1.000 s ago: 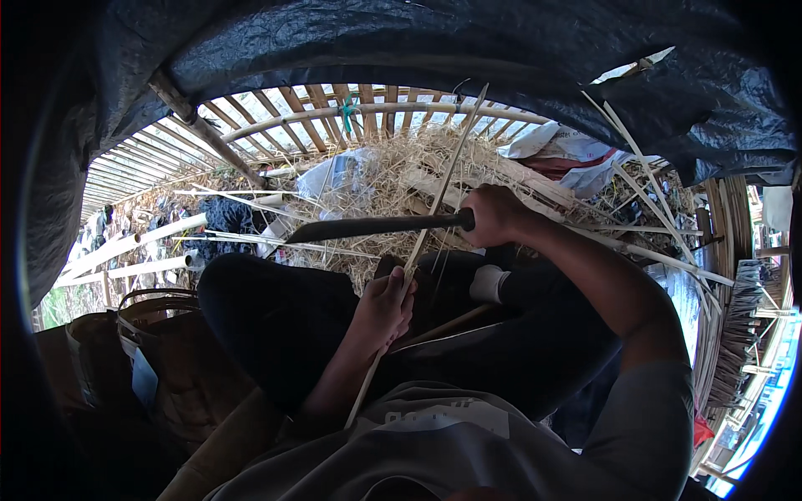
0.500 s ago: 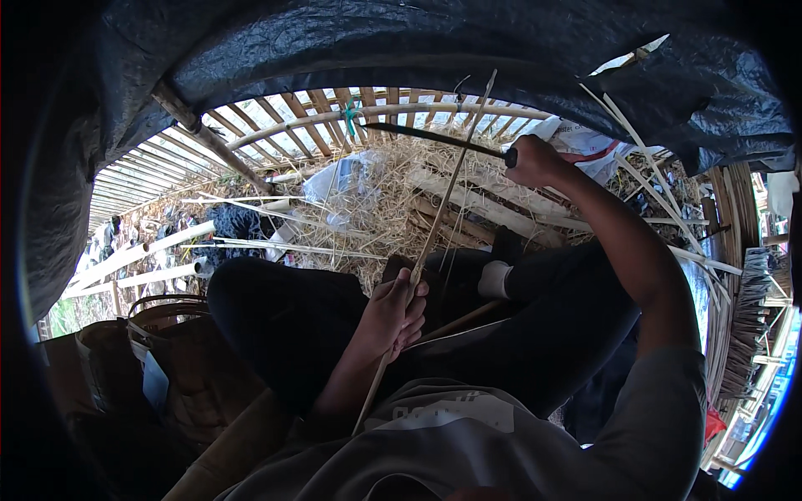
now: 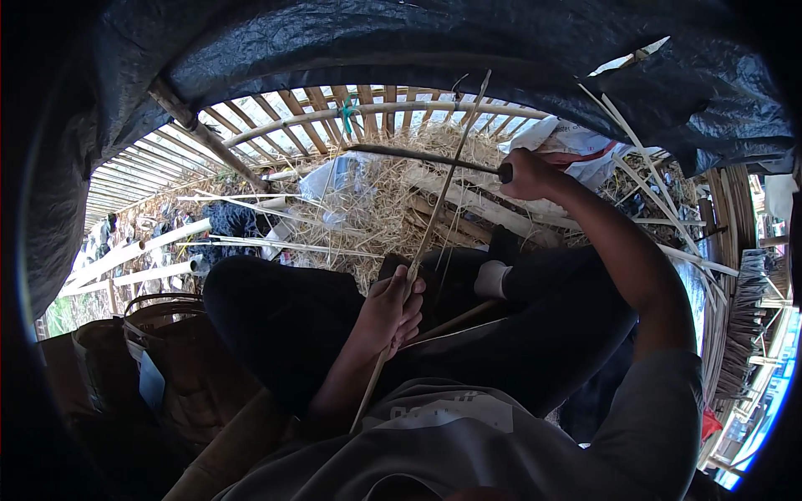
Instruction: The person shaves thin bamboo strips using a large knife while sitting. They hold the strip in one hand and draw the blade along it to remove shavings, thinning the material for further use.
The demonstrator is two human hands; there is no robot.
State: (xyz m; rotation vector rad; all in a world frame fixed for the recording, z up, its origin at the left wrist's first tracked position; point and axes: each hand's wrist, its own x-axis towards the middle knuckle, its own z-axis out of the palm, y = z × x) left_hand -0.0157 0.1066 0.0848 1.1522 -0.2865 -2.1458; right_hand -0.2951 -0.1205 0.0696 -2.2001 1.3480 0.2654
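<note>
My left hand (image 3: 391, 311) is closed round a long thin bamboo strip (image 3: 435, 219), in front of my body. The strip slants from near my shirt up and away to the far right. My right hand (image 3: 532, 176) grips the dark handle of a long machete (image 3: 422, 156), held out far from me. Its dark blade points left and crosses the upper part of the strip; whether edge and strip touch, I cannot tell. My legs (image 3: 288, 305) are folded beneath the strip.
Pale shavings (image 3: 376, 196) cover the ground ahead, with split planks (image 3: 480, 200) on them. Bamboo poles (image 3: 138, 250) lie at the left, beside a dark basket (image 3: 180, 367). A slatted bamboo fence (image 3: 292, 121) stands at the back. Dark plastic sheeting (image 3: 401, 42) hangs overhead.
The machete and my right hand have moved a little lower and nearer along the strip, and slightly left. My left hand keeps its hold in nearly the same place.
</note>
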